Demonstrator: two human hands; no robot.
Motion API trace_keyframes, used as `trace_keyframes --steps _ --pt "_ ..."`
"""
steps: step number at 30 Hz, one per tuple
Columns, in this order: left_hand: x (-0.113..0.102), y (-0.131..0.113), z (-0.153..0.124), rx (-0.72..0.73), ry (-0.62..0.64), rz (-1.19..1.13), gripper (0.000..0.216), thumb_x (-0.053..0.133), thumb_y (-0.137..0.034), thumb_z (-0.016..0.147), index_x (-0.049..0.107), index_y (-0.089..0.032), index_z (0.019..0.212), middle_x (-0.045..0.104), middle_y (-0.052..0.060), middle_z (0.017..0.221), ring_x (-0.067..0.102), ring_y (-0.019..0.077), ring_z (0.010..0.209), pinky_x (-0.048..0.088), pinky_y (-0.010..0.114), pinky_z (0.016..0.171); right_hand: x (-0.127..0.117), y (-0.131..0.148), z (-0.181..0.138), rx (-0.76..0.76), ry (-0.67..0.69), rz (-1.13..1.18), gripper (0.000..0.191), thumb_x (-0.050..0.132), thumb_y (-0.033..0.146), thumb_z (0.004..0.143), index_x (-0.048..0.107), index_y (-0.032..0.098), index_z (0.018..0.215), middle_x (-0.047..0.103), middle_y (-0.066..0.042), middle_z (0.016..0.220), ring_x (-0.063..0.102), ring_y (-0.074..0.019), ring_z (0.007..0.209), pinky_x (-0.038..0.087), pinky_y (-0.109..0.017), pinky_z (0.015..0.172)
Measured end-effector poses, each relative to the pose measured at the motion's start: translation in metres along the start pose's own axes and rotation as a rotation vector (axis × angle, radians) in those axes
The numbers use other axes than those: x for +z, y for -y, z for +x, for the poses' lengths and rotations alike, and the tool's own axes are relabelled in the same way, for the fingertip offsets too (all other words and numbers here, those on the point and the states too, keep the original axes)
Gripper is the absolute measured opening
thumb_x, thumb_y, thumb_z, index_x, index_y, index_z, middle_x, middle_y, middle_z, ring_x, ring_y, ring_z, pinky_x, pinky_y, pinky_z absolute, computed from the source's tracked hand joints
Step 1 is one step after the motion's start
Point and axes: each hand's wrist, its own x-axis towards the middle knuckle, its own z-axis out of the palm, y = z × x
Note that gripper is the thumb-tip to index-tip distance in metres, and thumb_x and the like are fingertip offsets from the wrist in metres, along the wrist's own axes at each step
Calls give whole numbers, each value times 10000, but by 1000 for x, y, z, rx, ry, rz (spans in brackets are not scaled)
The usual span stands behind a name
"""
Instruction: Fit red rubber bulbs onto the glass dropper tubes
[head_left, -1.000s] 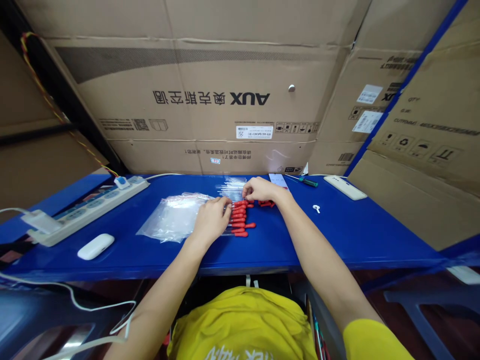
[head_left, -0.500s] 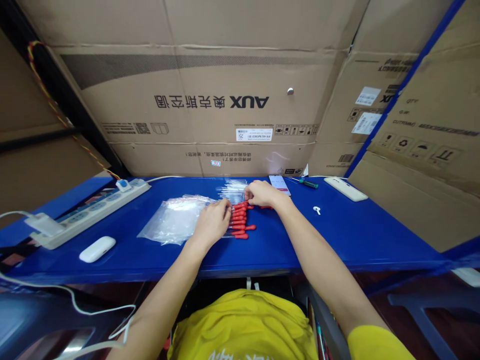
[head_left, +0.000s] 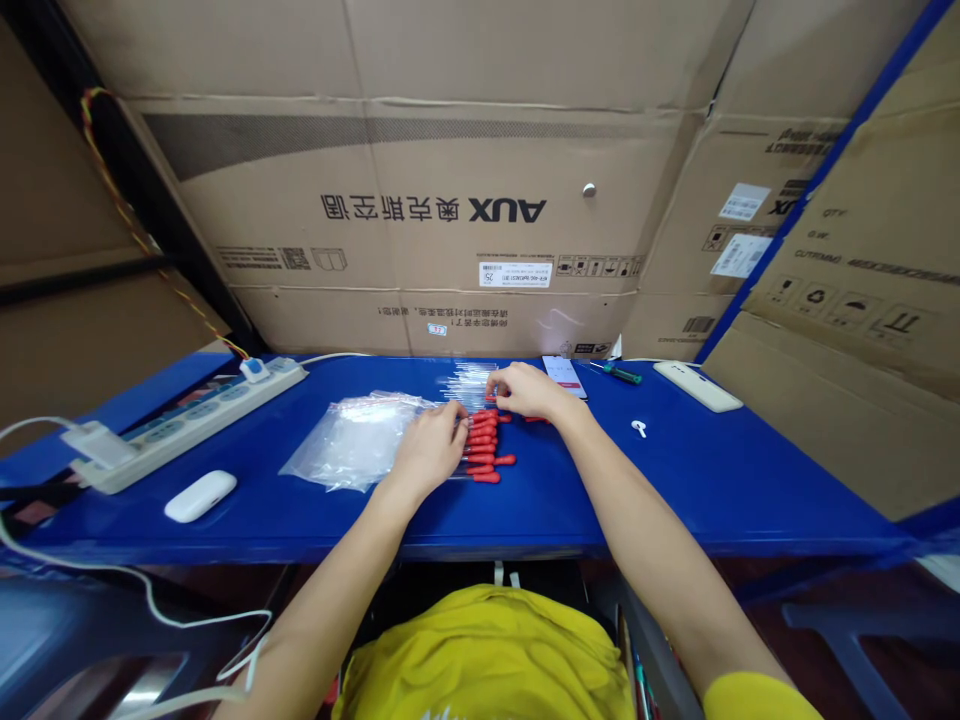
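Several droppers with red rubber bulbs (head_left: 484, 441) lie in a row on the blue table, their clear tubes pointing left. My left hand (head_left: 431, 445) is at the left of this row, fingers bent and pinched together over the tubes; what they hold is hidden. Just above the row, my right hand (head_left: 521, 388) has thumb and fingers closed on a red rubber bulb (head_left: 491, 398). Behind both hands lies a pile of thin clear tubes (head_left: 466, 383). More red bulbs (head_left: 535, 419) show partly under my right wrist.
Clear plastic bags (head_left: 352, 440) lie left of my left hand. Farther left are a white earbud case (head_left: 201, 497) and a power strip (head_left: 191, 424). A phone (head_left: 562, 376), a green screwdriver (head_left: 622, 374), an earbud (head_left: 638, 428) and a cream-coloured slab (head_left: 697, 387) sit on the right. Cardboard (head_left: 420, 150) walls the back.
My right hand has lifted slightly away from the top of the dropper row, with a red bulb at its fingertips. My left hand stays by the tubes. The whole view has shifted a little.
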Motion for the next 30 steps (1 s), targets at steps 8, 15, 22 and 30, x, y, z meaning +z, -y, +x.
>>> trace_keyframes --steps 8,15,22,30 --pt "2 1 0 75 18 25 376 368 -296 1117 673 -181 1305 733 149 1348 665 331 1271 484 485 1123 3 13 8 -144 20 -82 308 591 170 999 846 214 1166 777 -102 1184 709 -234 1105 451 -271 899" --pt "3 1 -1 70 24 10 366 346 -318 1124 669 -199 1250 726 136 1257 681 311 1206 512 459 1071 5 13 16 -151 66 -106 178 690 176 952 834 224 1045 804 -61 1099 705 -227 1087 439 -257 825" --pt "7 5 1 85 34 -21 391 331 -318 1126 699 -189 1162 718 139 1232 683 302 1202 502 451 1109 1 11 16 -124 73 -145 146 696 166 954 809 219 1030 805 -65 1110 701 -233 1095 428 -266 826" --pt "4 0 0 40 2 -41 469 334 -415 1137 626 -180 1418 705 156 1397 651 336 1327 485 502 1141 -6 13 12 -79 91 -196 155 707 185 954 822 235 1045 804 -77 1137 714 -242 1100 449 -266 846"
